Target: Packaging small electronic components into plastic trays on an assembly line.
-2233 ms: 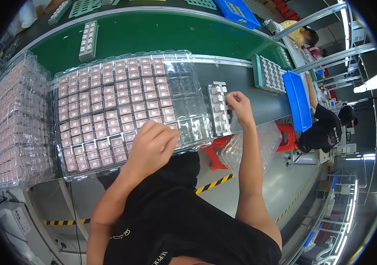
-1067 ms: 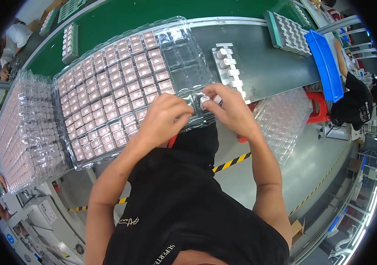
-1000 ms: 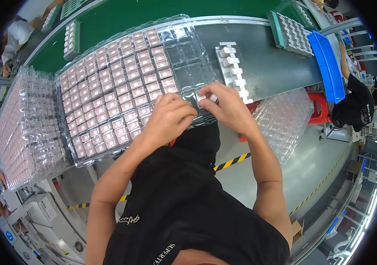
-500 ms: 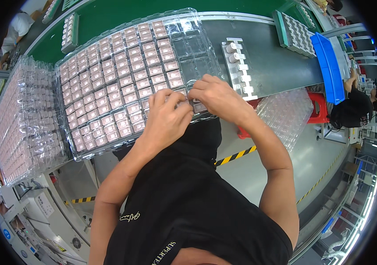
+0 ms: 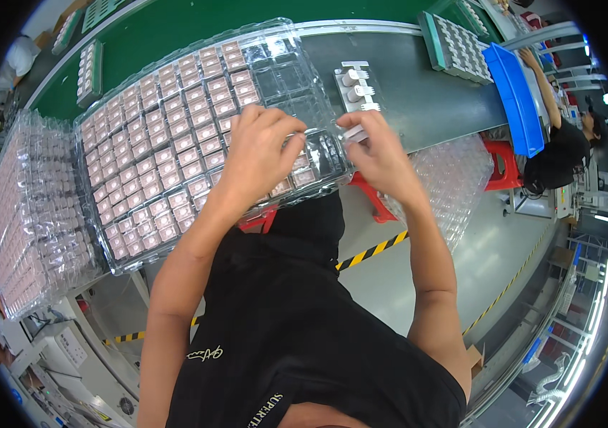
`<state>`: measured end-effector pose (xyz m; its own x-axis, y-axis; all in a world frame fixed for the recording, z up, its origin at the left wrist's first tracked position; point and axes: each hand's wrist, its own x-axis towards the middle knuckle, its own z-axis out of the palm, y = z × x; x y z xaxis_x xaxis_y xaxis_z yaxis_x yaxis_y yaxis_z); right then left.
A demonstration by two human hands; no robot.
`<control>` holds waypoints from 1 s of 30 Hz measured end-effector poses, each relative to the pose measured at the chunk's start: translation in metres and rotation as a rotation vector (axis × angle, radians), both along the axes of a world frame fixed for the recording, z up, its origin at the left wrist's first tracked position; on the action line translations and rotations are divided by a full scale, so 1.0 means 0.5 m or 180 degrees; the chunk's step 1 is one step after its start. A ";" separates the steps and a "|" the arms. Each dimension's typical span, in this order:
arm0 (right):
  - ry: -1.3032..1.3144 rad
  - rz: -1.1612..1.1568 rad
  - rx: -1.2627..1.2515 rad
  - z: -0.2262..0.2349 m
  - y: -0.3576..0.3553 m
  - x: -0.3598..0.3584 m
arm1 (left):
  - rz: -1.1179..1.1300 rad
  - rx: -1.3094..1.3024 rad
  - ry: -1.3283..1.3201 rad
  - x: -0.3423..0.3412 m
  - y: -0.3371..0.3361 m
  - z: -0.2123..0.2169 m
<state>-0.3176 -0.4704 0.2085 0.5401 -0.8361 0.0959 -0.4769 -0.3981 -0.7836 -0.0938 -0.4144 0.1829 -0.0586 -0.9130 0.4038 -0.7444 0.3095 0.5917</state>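
Right hand (image 5: 379,153) pinches a small white part (image 5: 355,133) at the clear blister tray (image 5: 175,143)'s right edge; left hand (image 5: 261,153), fingers spread, presses the tray's pockets just leftward.

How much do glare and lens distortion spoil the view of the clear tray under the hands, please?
Head view: the conveyor edge bows from fisheye bending; ceiling light glints white on the clear tray, mostly at its empty upper pockets; the left hand and right hand look sharp; the frame's corners are black.
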 end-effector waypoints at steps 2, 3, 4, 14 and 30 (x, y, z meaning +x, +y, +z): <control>-0.0152 -0.0098 0.0250 0.009 0.020 0.025 | -0.0045 0.0093 0.0149 0.003 -0.011 0.006; -0.0178 -0.0007 0.0141 -0.001 0.021 0.038 | -0.0041 0.0147 0.0210 0.006 -0.012 0.007; -0.0167 0.0172 -0.0056 -0.011 0.018 0.049 | 0.0006 0.0093 0.0199 0.011 -0.014 0.008; 0.0322 0.0797 -0.1184 -0.065 0.020 0.106 | 0.0300 0.0329 0.0133 0.049 0.009 -0.005; -0.0254 -0.0551 -0.1127 -0.034 -0.004 0.045 | -0.0356 0.0224 -0.0547 0.027 0.007 -0.021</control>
<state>-0.2952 -0.4725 0.1913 0.3735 -0.8218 0.4303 -0.5038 -0.5692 -0.6498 -0.0805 -0.4109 0.1722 -0.2236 -0.9225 0.3146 -0.7995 0.3582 0.4821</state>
